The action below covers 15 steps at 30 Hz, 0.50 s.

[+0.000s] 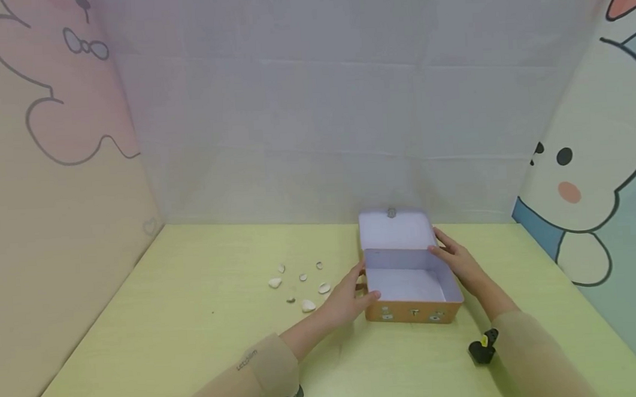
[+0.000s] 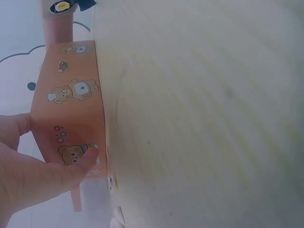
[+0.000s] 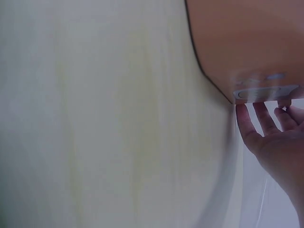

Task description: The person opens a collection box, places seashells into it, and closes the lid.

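Note:
An orange suitcase-shaped box [image 1: 413, 311] with bear pictures stands on the table, its lid [image 1: 395, 230] raised and its pale inside bare. At its left side my left hand [image 1: 341, 305] holds it, the thumb over the front corner of the rim. In the left wrist view that hand [image 2: 35, 175] lies against the printed side [image 2: 71, 135]. My right hand [image 1: 464, 267] grips the back right corner, thumb on the rim. The right wrist view shows the right hand's fingers [image 3: 269, 118] against the box's edge; the box's orange side [image 3: 247, 42] is above them.
Several small white shells lie left of the box, among them a larger one [image 1: 308, 306] and another [image 1: 275, 282]. A pale cloth wall [image 1: 293, 134] closes off the back of the table [image 1: 157, 327]. Printed side panels [image 1: 583, 208] stand left and right. Black devices [image 1: 482, 349] sit at both wrists.

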### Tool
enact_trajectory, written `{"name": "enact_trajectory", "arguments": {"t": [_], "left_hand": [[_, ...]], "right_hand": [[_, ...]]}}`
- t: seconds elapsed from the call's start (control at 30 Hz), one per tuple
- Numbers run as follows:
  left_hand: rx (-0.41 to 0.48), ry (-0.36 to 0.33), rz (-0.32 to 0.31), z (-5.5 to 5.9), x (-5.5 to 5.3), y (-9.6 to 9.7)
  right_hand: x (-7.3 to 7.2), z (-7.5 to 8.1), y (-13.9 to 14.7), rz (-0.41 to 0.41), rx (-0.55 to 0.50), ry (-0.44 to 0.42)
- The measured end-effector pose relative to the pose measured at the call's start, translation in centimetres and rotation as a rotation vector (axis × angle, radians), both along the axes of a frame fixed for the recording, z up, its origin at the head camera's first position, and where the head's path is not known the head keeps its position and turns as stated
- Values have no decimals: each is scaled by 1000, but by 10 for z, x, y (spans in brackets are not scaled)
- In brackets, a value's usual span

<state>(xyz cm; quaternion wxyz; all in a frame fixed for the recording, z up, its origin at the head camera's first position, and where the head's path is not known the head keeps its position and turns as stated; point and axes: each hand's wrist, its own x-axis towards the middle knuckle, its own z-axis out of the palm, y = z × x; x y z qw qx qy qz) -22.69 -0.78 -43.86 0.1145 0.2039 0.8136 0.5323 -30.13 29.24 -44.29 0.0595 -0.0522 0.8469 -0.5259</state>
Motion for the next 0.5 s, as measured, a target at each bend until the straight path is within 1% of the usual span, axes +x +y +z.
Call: {"name": "enact_trajectory", "arguments": {"t": [0.2,0.3,0.5], "left_hand": [[5,-3,0,0,0,0],[5,-4,1,1,0,0],[19,-13,7,1,1,1]], "right_hand": [[0,2,1,16,46,-44],[2,3,2,29,50,-60],[7,5,5,66,45,-56]]}}
